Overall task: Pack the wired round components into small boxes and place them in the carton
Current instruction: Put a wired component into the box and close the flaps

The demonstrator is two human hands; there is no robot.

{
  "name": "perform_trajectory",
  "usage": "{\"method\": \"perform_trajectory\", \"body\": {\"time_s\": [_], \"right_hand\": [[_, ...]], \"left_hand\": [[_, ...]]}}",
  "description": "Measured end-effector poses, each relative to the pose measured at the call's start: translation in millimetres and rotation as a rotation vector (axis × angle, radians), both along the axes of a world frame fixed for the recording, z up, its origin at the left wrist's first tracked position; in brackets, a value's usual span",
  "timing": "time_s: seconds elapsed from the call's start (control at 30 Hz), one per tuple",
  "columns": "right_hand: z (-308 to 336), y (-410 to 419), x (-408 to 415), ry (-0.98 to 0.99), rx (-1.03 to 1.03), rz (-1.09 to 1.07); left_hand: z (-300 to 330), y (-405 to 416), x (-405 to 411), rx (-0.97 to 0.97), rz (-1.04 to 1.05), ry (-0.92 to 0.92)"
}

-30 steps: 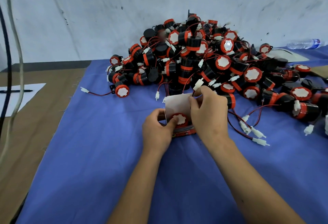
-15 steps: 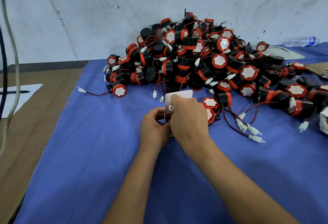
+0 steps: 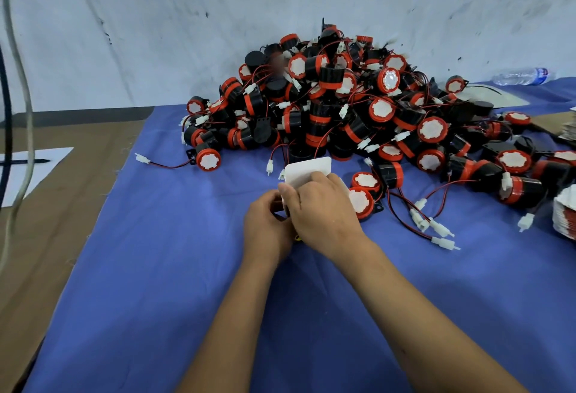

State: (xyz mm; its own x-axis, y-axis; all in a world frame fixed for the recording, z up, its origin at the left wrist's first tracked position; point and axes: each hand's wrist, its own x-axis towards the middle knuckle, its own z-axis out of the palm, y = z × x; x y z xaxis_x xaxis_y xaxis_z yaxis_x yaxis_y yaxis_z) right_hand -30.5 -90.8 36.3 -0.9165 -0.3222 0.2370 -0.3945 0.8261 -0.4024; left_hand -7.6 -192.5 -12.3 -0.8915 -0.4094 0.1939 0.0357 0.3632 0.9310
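Observation:
A big heap of black-and-red round components (image 3: 343, 103) with red-black wires and white plugs lies at the back of the blue cloth (image 3: 156, 268). In front of it my left hand (image 3: 268, 224) grips the left side of a small white box (image 3: 307, 168). My right hand (image 3: 321, 209) lies over the box top, fingers curled on it, and covers most of it; only the raised white flap shows. The component inside is hidden. Two loose components (image 3: 361, 199) sit just right of my right hand.
A stack of flat red-and-white box blanks (image 3: 565, 215) sits at the right edge. Loose wires with white plugs (image 3: 436, 230) trail right of my hands. A paper sheet with a pen (image 3: 28, 165) lies on the brown table at left; a plastic bottle (image 3: 523, 75) lies far right.
My right hand has slid left over the box and now covers the component that showed in its opening. The white flap still stands up behind my fingers.

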Motion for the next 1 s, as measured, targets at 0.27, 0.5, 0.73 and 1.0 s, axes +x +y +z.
{"method": "perform_trajectory", "body": {"time_s": [0.27,0.5,0.73,1.0], "right_hand": [[-16.6,13.0,-1.9,0.157,-0.241,0.033],[-4.1,21.5,-10.1,0.042,-0.282,0.11],[-2.2,30.5,-2.9,0.037,-0.171,0.328],[16.3,33.9,-8.8,-0.024,0.187,0.382]], "left_hand": [[-0.5,3.9,4.8,0.093,-0.04,0.051],[4.6,-13.1,13.6,0.204,-0.394,-0.043],[1.8,-12.9,10.9,0.194,-0.36,-0.004],[1.4,-15.3,9.8,0.183,-0.374,-0.029]]}}
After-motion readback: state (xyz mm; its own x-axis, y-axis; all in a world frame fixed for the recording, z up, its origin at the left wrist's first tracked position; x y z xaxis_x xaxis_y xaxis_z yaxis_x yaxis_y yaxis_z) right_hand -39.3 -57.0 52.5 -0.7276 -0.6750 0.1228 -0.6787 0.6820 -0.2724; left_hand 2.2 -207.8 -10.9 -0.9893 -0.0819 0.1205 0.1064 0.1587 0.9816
